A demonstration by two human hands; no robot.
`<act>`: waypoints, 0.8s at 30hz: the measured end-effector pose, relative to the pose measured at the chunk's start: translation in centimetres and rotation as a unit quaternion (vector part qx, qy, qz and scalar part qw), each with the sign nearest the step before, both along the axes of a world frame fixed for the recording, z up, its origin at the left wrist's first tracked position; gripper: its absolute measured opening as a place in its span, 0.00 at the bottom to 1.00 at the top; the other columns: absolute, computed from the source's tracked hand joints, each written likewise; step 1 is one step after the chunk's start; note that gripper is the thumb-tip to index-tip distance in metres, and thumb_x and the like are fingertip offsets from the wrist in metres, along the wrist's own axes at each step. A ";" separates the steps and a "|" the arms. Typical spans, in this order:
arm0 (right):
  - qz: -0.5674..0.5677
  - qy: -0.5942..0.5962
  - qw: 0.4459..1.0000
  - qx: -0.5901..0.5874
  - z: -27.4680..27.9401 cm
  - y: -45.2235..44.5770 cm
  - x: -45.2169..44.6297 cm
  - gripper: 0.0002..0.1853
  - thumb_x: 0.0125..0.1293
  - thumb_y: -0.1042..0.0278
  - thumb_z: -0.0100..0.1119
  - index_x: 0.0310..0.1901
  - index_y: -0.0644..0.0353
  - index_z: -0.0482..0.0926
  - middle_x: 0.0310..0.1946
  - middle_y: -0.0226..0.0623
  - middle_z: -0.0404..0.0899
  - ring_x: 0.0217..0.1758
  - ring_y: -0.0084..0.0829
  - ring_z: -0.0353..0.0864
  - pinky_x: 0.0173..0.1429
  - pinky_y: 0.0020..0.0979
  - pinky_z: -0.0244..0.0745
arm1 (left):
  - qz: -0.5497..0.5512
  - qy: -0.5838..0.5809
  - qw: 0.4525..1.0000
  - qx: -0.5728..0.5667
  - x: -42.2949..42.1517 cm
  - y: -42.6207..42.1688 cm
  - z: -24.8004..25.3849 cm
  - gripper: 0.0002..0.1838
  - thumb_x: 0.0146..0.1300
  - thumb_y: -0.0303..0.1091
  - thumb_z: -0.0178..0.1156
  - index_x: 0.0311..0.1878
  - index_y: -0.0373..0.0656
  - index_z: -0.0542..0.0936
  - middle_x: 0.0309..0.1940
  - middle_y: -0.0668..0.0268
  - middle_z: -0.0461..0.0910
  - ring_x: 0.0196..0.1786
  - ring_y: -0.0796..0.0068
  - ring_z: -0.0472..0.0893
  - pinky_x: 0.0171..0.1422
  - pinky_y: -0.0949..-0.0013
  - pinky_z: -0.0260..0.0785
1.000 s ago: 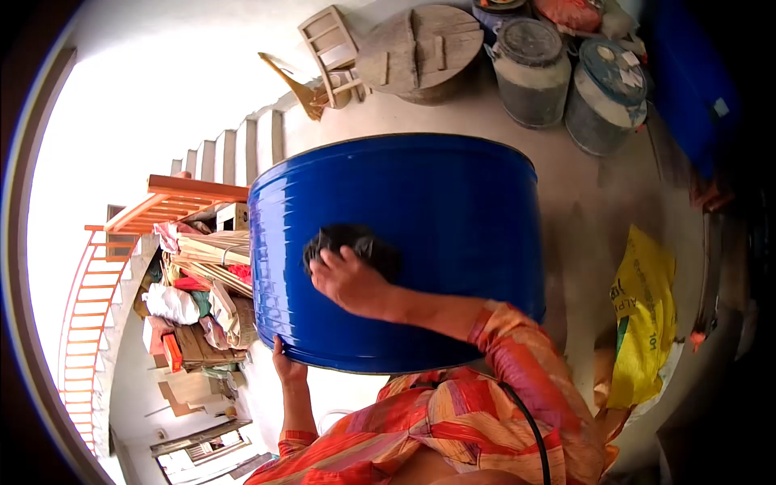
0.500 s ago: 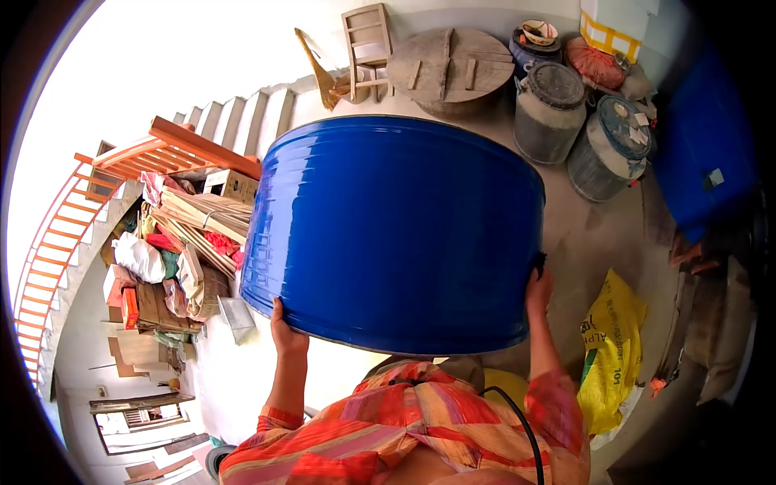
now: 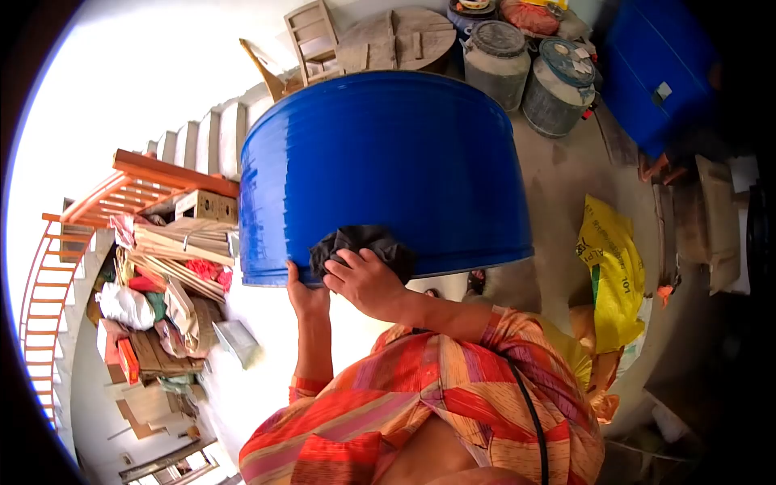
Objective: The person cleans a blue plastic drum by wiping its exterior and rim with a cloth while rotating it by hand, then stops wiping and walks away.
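A large, glossy blue drum (image 3: 404,162) fills the middle of the head view, lying across in front of my body. At its near lower edge, my left hand (image 3: 309,297) grips the rim with the thumb up on the outside; the other fingers are partly hidden. My right hand (image 3: 368,284) presses a crumpled black cloth (image 3: 360,242) against the drum's side, just right of my left hand. Its fingers are spread over the bunched cloth. Wet-looking streaks or reflections show along the drum's left part.
Metal cans (image 3: 558,89), a round wooden lid (image 3: 396,40) and a chair (image 3: 311,36) stand beyond the drum. Left are an orange railing (image 3: 174,174) and piled wood strips (image 3: 174,250). A yellow sack (image 3: 614,275) lies to the right, a blue panel (image 3: 655,73) behind.
My right hand has moved from the drum's right edge to its near side, beside my left hand, bringing the black cloth. The drum sits a little higher and further left in view.
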State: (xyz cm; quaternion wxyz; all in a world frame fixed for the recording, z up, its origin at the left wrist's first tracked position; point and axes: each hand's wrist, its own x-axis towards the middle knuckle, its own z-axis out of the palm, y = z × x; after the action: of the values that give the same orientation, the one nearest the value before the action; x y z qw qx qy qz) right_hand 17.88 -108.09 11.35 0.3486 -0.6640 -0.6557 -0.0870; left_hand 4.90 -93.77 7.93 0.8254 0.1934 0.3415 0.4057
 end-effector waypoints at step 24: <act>-0.059 0.113 0.992 0.011 -1.8 -2.1 0.9 0.04 0.55 0.64 0.60 0.32 0.50 0.80 0.43 0.27 0.75 0.51 0.31 0.73 0.46 0.37 0.70 | 0.055 0.069 0.993 -0.078 -2.9 7.2 -0.6 0.23 0.70 0.43 0.53 0.62 0.38 0.74 0.61 0.54 0.76 0.62 0.53 0.74 0.71 0.42 0.61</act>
State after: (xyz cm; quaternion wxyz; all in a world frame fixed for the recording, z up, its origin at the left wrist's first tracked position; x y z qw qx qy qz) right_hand 18.77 -110.20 9.57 0.4217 -0.7031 -0.5712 -0.0390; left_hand 2.01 -86.58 7.29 0.7889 0.1365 0.4383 0.4086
